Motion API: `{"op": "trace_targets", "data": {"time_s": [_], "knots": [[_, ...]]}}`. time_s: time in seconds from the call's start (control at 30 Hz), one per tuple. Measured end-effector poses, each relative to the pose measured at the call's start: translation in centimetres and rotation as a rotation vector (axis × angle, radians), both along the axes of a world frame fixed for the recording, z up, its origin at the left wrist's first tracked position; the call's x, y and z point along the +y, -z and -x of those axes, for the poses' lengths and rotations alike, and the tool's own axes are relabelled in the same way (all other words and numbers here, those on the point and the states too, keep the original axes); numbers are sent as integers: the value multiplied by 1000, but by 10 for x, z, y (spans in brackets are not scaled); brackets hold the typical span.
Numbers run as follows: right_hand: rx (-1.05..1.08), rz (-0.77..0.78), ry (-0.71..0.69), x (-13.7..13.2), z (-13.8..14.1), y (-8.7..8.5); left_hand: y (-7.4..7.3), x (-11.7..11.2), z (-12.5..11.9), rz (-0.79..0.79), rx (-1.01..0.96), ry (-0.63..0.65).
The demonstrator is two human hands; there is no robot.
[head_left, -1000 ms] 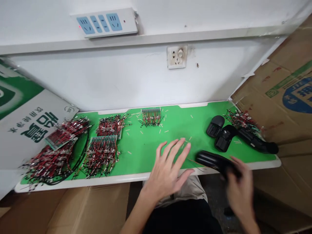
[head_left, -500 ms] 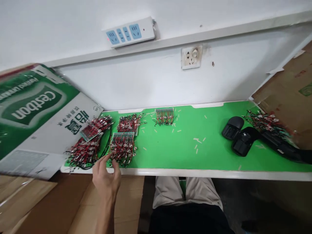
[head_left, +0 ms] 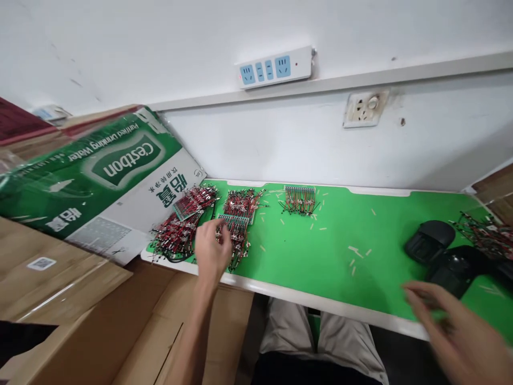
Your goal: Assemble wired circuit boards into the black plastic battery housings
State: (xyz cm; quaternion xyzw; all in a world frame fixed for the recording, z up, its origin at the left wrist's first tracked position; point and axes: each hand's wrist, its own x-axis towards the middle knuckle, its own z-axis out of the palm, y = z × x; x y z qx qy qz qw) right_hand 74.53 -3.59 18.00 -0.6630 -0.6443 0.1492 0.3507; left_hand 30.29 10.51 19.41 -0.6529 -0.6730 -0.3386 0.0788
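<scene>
My left hand (head_left: 212,248) is over the left part of the front circuit board strip (head_left: 236,220). Thumb and index finger close on that strip near its upper left edge, partly hiding it. Many thin red and black wires with small ends hang from the strip. Behind it lies a similar wired strip (head_left: 242,200), and a heap of wired strips (head_left: 176,232) is to the left. My right hand (head_left: 452,326), blurred, hovers at the front right of the table, its fingers apart and nothing visible in them.
One more wired strip (head_left: 300,198) lies at the back of the green tabletop (head_left: 312,256). Black devices (head_left: 430,240) and another wire bundle (head_left: 491,232) are at right. Small pale slivers are scattered about. A Cestbon carton (head_left: 128,166) leans at left; a power strip (head_left: 276,68) is on the wall.
My left hand has moved forward onto the front strip, its fingers drawing together. My right hand has come into view at the lower right. The view has turned left.
</scene>
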Motion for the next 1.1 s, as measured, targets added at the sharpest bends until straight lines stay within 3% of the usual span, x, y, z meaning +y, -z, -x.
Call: {"op": "trace_targets", "data": {"time_s": [0.07,0.17,0.3,0.43,0.57,0.7,0.93,1.1], "knots": [[6,88,-215,50,38,1,2,3,-35,41,-56,175],[26,7,-272,150,88,6,14,32,-87,181,-152,273],[23,-44,-213,270,128,16,29,116,-130,265,-257,193],[-21,-4,-237,335,151,30,40,189,-138,280,-293,145],[-34,40,-261,361,169,42,50,211,-131,314,-346,167],[15,58,-327,366,167,48,55,204,-128,338,-415,225],[219,152,-451,354,130,53,54,190,-135,417,-489,450],[271,199,-405,354,127,57,50,184,-143,398,-466,421]]}}
